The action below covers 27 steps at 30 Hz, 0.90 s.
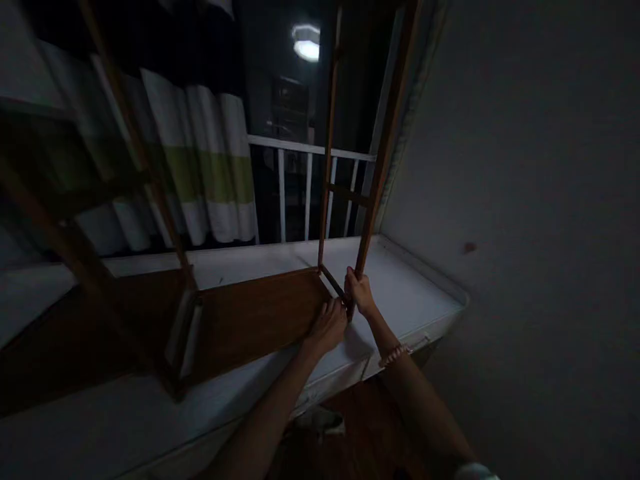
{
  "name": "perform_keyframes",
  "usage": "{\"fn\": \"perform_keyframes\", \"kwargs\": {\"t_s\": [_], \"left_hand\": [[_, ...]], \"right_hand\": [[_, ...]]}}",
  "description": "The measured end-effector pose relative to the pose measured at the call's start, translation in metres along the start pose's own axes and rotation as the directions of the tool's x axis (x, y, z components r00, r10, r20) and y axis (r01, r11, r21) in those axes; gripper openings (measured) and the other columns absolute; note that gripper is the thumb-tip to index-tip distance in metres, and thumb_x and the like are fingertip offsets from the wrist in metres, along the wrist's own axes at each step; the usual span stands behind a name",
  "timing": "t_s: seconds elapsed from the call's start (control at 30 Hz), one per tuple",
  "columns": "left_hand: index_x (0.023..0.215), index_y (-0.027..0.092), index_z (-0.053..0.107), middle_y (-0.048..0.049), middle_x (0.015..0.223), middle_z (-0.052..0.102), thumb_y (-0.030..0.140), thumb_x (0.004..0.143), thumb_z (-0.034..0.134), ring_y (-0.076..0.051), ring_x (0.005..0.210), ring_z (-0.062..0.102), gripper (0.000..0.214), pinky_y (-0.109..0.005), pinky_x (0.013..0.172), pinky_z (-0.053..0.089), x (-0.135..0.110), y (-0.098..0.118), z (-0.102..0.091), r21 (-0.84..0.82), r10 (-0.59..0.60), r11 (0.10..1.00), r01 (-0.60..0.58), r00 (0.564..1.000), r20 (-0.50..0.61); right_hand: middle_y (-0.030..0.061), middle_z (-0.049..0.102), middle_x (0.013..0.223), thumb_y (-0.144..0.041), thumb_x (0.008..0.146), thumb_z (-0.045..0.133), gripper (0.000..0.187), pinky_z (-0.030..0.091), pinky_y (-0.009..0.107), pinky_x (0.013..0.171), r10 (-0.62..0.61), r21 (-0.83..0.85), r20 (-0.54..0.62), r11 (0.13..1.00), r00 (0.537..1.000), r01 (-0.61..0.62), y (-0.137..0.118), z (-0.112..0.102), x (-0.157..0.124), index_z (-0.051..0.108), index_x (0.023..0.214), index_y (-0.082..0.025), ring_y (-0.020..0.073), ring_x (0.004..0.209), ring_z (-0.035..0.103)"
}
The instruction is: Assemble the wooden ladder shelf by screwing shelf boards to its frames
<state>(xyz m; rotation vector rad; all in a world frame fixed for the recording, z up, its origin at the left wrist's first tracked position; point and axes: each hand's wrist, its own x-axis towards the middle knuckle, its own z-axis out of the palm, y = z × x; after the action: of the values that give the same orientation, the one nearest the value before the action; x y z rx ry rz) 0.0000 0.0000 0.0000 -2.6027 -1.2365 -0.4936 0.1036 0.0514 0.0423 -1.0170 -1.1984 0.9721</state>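
Note:
A brown wooden frame with upright posts stands on the white sill, joined low down by a brown shelf board (260, 307). My right hand (359, 292) is wrapped round the base of the front right post (383, 157). Beside it, my left hand (330, 325) rests at the board's right front corner, close to the low crossbar (333, 283). Its fingers curl over the edge, and what they grip is hidden. To the left, a second pair of posts (150, 160) rises from the frame, with another dark brown board (135, 313) beyond them.
Behind the frame are a window with a white railing (295, 146) and a striped curtain (210, 160). A plain wall (525, 200) closes off the right side. The white sill (400, 293) has drawers below, and a pale shoe (320, 421) lies on the floor.

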Motion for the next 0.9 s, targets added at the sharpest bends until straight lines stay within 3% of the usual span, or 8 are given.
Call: {"fn": "perform_keyframes", "kwargs": {"t_s": [0.23, 0.6, 0.9], "left_hand": [[0.098, 0.006, 0.052, -0.0177, 0.102, 0.051, 0.003, 0.074, 0.032, -0.026, 0.101, 0.043, 0.031, -0.04, 0.087, 0.033, 0.0, 0.0, -0.006, -0.042, 0.0, 0.999, 0.001, 1.0, 0.028], [0.1, 0.003, 0.051, -0.0209, 0.106, 0.051, 0.005, 0.075, 0.032, -0.028, 0.104, 0.045, 0.032, -0.041, 0.087, 0.034, -0.006, -0.001, 0.001, 0.021, 0.015, 1.0, -0.015, 0.999, 0.033], [0.108, 0.001, 0.049, -0.0226, 0.119, 0.046, 0.007, 0.076, 0.034, -0.027, 0.112, 0.041, 0.036, -0.04, 0.093, 0.029, -0.007, -0.004, 0.014, 0.01, -0.021, 1.0, 0.02, 0.998, 0.06]], "right_hand": [[-0.009, 0.028, 0.039, -0.059, 0.068, 0.048, 0.045, 0.019, 0.02, 0.033, -0.037, -0.031, -0.009, 0.999, 0.999, 0.037, 0.01, -0.003, -0.005, 0.034, 0.05, -0.02, 0.0039, 0.034, 0.025], [-0.0073, 0.032, 0.039, -0.06, 0.072, 0.043, 0.047, 0.022, 0.02, 0.034, -0.125, -0.124, -0.07, 0.985, 0.99, 0.116, 0.017, -0.003, -0.002, 0.035, 0.049, -0.02, 0.0047, 0.034, 0.029], [-0.0078, 0.029, 0.038, -0.059, 0.072, 0.043, 0.047, 0.02, 0.02, 0.033, -0.11, -0.133, -0.066, 0.986, 0.992, 0.1, 0.02, -0.003, -0.004, 0.032, 0.048, -0.02, 0.0046, 0.033, 0.027]]}}
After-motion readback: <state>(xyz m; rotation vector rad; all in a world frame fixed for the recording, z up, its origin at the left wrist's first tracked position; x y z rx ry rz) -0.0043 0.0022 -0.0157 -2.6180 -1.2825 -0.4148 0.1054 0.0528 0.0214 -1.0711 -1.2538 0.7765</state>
